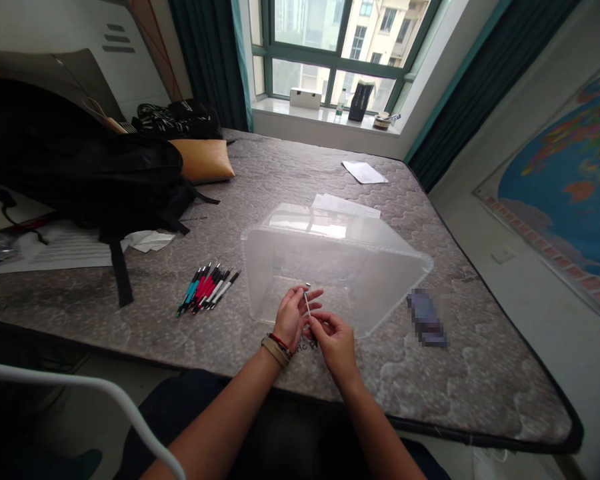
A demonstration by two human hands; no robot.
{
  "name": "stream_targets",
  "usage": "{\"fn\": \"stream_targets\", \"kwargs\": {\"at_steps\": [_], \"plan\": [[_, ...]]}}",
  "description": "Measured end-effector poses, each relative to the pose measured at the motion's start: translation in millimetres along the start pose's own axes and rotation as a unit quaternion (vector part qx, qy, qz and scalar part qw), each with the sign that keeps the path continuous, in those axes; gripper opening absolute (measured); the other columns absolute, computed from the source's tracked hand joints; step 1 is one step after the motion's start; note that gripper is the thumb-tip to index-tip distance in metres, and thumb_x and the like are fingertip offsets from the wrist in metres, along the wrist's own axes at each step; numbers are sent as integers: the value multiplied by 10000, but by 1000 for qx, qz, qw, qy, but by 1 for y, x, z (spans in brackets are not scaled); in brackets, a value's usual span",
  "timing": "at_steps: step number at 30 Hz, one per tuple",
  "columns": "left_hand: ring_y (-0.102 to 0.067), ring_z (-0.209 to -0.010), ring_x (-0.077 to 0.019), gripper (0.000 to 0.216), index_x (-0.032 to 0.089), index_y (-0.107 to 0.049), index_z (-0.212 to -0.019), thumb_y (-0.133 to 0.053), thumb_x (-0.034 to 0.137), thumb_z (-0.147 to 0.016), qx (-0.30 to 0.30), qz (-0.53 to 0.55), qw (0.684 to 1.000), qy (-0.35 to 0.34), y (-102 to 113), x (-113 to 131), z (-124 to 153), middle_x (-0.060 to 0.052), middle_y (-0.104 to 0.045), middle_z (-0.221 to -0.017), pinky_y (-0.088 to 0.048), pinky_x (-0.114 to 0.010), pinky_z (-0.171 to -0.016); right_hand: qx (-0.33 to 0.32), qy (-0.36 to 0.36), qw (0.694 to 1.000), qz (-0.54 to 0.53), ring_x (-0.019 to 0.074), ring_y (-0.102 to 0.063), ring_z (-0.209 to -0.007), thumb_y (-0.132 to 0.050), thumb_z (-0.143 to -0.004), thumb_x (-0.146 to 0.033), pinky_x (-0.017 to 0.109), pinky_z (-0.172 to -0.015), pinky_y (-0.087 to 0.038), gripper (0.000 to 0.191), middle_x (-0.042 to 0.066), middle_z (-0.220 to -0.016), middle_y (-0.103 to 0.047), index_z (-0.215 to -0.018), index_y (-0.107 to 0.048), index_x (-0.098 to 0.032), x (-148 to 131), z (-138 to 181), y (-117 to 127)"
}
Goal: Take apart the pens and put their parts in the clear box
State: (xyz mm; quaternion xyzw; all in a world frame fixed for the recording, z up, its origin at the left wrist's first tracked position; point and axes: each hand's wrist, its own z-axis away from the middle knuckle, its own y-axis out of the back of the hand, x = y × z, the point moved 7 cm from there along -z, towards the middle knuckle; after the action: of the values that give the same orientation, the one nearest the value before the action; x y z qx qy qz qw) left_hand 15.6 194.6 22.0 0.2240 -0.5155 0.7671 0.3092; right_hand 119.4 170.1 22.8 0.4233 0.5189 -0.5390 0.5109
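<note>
Both my hands meet over the mattress, at the open mouth of a clear plastic bin (395, 267) lying on its side. A thin whitish stick, which looks like a pen refill (307, 304), runs between them. My left hand (291, 313) has its thumb against the upper end, with the other fingers stretched out. My right hand (336, 341) pinches the lower end between thumb and fingertips. A dark bit shows below the right fingers; its kind is hard to make out. To the left lies a pile of pens (207, 288) in teal, red, white and black.
A pixelated dark object (427, 317) lies right of the bin. Paper sheets (364, 172) rest behind it. At left are a black backpack (80, 160), a tan pouch (203, 160) and more papers (75, 245). A white curved tube (95, 387) crosses the lower left.
</note>
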Motion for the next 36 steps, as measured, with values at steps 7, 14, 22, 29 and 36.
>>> {"fn": "stream_targets", "kwargs": {"at_steps": [7,14,22,29,36], "plan": [[-680,-678,-164,166,196,-472,-968,-573,273,-861,4,15,1000,14,-2,1,1,-123,-716,-1020,-527,-261,-593,3,-10,1000,-25,214,-714,-679,-720,-775,-372,332,-652,-587,218,47,-781,-735,-885,-686,-187,8,1,-2],[-685,-693,-177,249,213,-467,-996,-625,277,-815,-4,-22,1000,4,-3,-1,-2,-103,-719,-972,-507,-236,-537,7,-36,997,-67,182,-692,-598,-743,-758,-396,319,-587,-588,279,46,-825,-719,-893,-626,-182,6,1,0],[-706,-869,-232,243,183,-526,-872,-700,327,-781,-52,-159,984,-55,-7,-23,-7,-129,-734,-948,-541,-288,-676,71,-2,997,23,109,-591,-491,-745,-752,-431,190,-375,-422,311,15,-791,-661,-858,-623,-166,11,-12,34],[-714,-835,-210,388,204,-414,-813,-738,411,-756,-50,-148,984,-89,-1,-23,-11,-113,-747,-920,-539,-302,-726,76,-23,996,-48,179,-677,-731,-762,-723,-387,285,-647,-563,330,63,-892,-732,-959,-715,-161,22,-12,30],[-712,-887,-215,497,188,-449,-1089,-767,352,-744,-21,-90,995,-40,3,-20,-12,-154,-723,-1058,-544,-327,-771,95,-23,991,-89,231,-702,-908,-800,-682,-315,361,-840,-559,313,78,-958,-742,-937,-690,-170,24,-8,26]]}}
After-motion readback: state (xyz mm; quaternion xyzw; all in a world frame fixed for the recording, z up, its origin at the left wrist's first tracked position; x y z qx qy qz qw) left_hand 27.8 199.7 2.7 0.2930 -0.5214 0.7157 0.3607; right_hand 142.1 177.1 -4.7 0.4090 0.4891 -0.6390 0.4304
